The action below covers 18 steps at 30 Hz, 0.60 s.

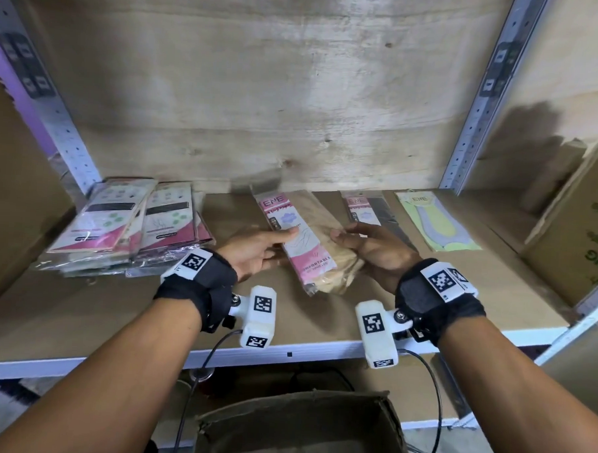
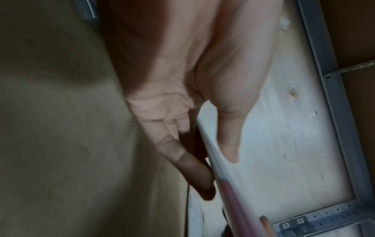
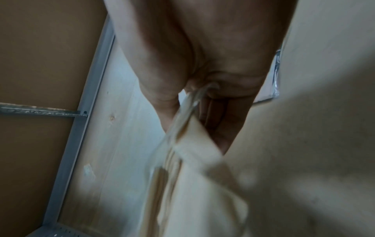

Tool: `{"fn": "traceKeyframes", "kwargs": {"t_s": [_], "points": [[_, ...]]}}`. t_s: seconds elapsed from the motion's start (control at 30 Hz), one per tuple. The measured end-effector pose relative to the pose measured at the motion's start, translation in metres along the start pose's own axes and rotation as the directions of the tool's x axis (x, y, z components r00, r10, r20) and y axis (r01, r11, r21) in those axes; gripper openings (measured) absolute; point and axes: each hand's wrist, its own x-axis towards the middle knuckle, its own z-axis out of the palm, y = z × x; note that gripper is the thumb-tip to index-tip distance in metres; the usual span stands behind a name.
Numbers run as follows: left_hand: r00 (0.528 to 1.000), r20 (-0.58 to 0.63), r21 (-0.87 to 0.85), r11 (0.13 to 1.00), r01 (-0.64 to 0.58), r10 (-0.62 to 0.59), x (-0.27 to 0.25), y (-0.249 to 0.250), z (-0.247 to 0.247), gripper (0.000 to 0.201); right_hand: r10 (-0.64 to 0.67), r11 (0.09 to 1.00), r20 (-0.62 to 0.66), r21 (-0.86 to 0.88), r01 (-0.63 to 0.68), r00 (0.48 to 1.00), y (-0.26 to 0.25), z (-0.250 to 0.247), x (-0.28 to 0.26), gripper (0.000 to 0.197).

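A clear plastic packet of beige socks (image 1: pixel 307 240) with a pink and white label is held tilted just above the wooden shelf (image 1: pixel 116 304). My left hand (image 1: pixel 272 245) grips its left edge, thumb on the label and fingers underneath. My right hand (image 1: pixel 348 242) grips its right edge over the beige fabric. In the left wrist view the packet's edge (image 2: pixel 223 168) runs between the thumb and fingers of my left hand (image 2: pixel 182 115). The right wrist view shows my right hand (image 3: pixel 202 80) pinching the blurred packet (image 3: pixel 192 168).
A pile of similar packets (image 1: pixel 129 225) lies at the shelf's left. A pink and black packet (image 1: pixel 370 209) and a yellow-green one (image 1: pixel 435 222) lie at the back right. A cardboard box (image 1: pixel 578 238) stands at the right, an open carton (image 1: pixel 302 428) below the shelf edge.
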Motion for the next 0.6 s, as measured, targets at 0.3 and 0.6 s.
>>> {"fn": "traceKeyframes", "kwargs": {"t_s": [0.3,0.6], "points": [[0.966,-0.251,-0.184,0.977,-0.104,0.056,0.022,0.003,-0.020,0.020,0.099,0.984,0.067,0.143,-0.108,0.993,-0.001,-0.008,0.003,0.035],[0.955,-0.296,-0.250,0.962,-0.114,0.036,0.031,-0.001,-0.021,0.020,0.004,0.981,0.154,0.192,-0.034,0.988,0.002,-0.007,0.000,0.024]]}}
